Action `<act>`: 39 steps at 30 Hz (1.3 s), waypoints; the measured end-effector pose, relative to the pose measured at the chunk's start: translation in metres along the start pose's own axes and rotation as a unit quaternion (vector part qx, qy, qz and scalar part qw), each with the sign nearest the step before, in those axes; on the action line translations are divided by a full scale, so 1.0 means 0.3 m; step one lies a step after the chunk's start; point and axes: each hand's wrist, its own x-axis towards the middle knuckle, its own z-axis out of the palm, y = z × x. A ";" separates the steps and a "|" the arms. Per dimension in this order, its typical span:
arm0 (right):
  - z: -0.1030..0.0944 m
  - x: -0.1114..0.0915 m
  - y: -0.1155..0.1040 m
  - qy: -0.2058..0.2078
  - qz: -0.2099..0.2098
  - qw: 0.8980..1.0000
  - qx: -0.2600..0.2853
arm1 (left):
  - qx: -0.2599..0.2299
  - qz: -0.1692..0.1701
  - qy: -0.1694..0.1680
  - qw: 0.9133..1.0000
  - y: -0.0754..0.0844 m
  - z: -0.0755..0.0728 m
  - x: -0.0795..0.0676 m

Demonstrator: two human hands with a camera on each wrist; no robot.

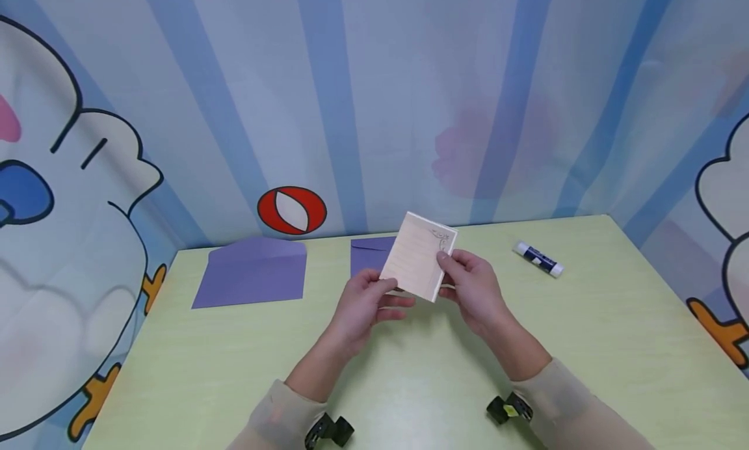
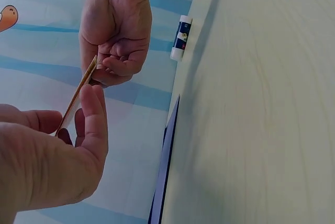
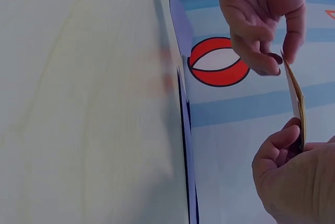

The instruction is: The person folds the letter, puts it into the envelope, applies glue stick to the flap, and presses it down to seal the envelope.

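Both hands hold up a cream card (image 1: 417, 255) with a scroll design in one corner, tilted above the table. My left hand (image 1: 371, 307) pinches its lower left corner between thumb and fingers. On the opposite edge my right hand (image 1: 474, 294) grips it, thumb on the printed face. Seen edge-on in the right wrist view, the card (image 3: 297, 98) shows thin layers; whether it is folded or a stack I cannot tell. Behind it lies a purple envelope (image 1: 363, 260), partly hidden by the card and left hand.
Another purple envelope (image 1: 251, 279) lies at the back left, its flap spread upward. A glue stick (image 1: 538, 259) with white ends lies at the back right of the pale table (image 1: 608, 320). A printed cloth backdrop (image 1: 398, 99) rises behind the table's far edge.
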 end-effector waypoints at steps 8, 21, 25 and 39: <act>-0.054 0.025 -0.025 0.016 0.005 1.000 -0.007 | 0.096 0.029 0.050 0.994 0.036 -0.073 0.007; -0.169 0.005 -0.066 0.009 0.001 0.997 -0.079 | 0.343 0.026 0.178 0.922 0.154 -0.456 0.028; -0.197 -0.007 -0.069 0.007 0.001 0.994 -0.108 | 0.441 0.011 0.182 0.879 0.176 -0.567 0.011; -0.242 -0.032 -0.062 0.015 0.001 0.990 -0.139 | 0.655 -0.112 0.177 0.726 0.167 -0.847 -0.013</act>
